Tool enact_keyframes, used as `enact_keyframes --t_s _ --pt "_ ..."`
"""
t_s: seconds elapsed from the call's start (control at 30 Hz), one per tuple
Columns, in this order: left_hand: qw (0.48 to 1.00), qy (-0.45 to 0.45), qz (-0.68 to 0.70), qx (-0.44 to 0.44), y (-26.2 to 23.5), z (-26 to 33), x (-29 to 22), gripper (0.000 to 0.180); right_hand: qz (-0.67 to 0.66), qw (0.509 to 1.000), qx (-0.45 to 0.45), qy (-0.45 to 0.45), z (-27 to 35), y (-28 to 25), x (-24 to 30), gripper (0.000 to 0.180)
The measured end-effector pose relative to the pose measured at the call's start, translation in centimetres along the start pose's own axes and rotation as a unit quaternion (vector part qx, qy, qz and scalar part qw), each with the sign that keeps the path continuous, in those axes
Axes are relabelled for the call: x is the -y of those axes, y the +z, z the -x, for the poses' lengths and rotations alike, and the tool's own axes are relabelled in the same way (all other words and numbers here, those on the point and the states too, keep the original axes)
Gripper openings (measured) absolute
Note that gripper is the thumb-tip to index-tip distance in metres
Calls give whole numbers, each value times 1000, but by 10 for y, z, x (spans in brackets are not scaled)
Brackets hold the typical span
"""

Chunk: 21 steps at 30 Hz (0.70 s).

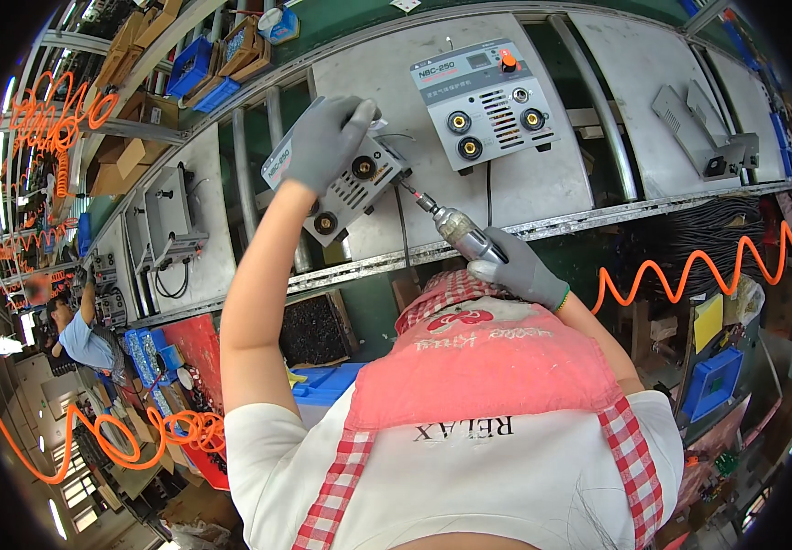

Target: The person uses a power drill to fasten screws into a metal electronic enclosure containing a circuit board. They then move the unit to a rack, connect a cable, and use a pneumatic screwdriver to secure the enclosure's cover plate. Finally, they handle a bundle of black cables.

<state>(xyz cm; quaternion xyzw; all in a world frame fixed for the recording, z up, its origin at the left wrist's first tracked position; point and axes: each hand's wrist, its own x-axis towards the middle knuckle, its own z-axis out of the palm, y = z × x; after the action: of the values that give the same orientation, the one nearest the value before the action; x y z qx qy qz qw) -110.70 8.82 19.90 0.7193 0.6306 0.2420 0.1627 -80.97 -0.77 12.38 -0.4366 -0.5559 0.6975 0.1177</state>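
Observation:
My left hand [330, 145], in a grey glove, is closed over the upper part of a tilted grey and white welding machine [348, 194]. Its palm hides much of that front panel, with round sockets and vent slots showing below. In my gloved right hand [522, 268] is a silver power screwdriver [458, 231], gripped around its rear body. The bit points up and left at the machine's right lower edge; whether it touches a screw is too small to tell. A second welding machine [486, 108] with an orange knob stands upright to the right.
Metal plates lie across the roller conveyor [542, 220]. Grey brackets [708, 133] stand at far right, and an open metal housing [171, 220] at left. Orange coiled hoses [703, 275] hang on both sides. A co-worker in a blue shirt [86, 339] is at far left. Blue bins [712, 383] are nearby.

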Motion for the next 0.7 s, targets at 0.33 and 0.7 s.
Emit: enact_keyframes --t_s 0.33,0.7 --pt "948 104 -299 29 31 -33 19 48 38 999 -1 -8 -4 -2 9 56" --pt "944 47 -324 38 32 -32 23 50 43 999 -19 -18 -18 12 15 41"
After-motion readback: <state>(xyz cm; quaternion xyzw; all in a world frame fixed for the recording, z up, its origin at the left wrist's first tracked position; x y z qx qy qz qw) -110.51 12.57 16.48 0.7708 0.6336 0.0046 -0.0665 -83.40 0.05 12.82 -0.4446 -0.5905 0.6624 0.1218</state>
